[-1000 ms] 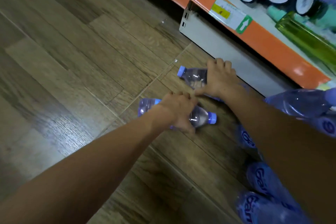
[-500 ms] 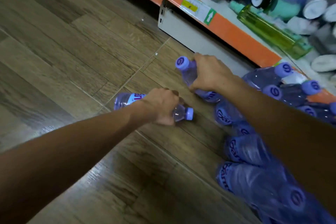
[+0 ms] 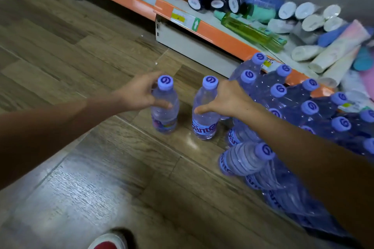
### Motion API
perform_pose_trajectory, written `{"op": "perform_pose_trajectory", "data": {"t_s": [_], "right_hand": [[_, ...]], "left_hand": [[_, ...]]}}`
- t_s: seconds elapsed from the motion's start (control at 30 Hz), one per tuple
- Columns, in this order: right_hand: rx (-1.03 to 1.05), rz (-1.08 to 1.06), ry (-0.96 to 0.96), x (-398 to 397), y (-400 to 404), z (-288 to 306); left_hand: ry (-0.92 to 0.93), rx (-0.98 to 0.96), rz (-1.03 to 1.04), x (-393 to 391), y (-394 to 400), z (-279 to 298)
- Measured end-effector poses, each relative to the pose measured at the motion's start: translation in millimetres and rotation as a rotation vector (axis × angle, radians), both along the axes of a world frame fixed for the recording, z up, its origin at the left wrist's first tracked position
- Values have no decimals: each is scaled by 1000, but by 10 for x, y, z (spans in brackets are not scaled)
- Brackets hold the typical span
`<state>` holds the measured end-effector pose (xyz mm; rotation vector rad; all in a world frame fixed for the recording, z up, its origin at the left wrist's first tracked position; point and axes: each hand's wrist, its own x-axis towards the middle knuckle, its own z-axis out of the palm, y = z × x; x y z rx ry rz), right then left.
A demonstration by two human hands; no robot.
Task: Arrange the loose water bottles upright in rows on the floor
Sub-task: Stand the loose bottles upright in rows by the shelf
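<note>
Two bottles up on the wood floor [image 3: 85, 32] now, both upright, side by side w/ a gap between. Left hand [image 3: 139, 93] wraps the left bottle [image 3: 165, 107] at its upper body, thumb across the front, fingers curled round the far side, cap poking up just above the hand. Right hand [image 3: 226, 99] grips the right bottle [image 3: 205, 107] same way: thumb stretched over the front toward the left, fingers behind, cap sitting just left of the knuckles. Right bottle stands just beside the shrink-wrapped pack of bottles [image 3: 299, 107], which sits against the orange shelf edge [image 3: 222, 36]. Both loose bottles are out in front of that shelf, well clear of its base. Red-and-white shoe [image 3: 108, 241] at the floor's near edge.
</note>
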<state>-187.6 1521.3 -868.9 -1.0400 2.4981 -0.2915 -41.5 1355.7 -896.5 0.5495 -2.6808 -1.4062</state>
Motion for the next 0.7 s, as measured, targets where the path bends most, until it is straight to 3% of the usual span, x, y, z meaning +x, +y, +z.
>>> {"op": "perform_pose_trajectory", "data": {"t_s": [0.23,0.37,0.53,0.7], "right_hand": [[104,40,-49,23,414,106],[25,-13,-83,82,493,129],[60,-25,-21,86,455,118],[107,-60,31,64,477,234]], "left_hand": [[-88,-18,-250,-305,446,-33],[-124,36,-135,-220,444,17],[-94,-203,-9,-157,627,-2],[-228,-366,144,-355,952,74]]}}
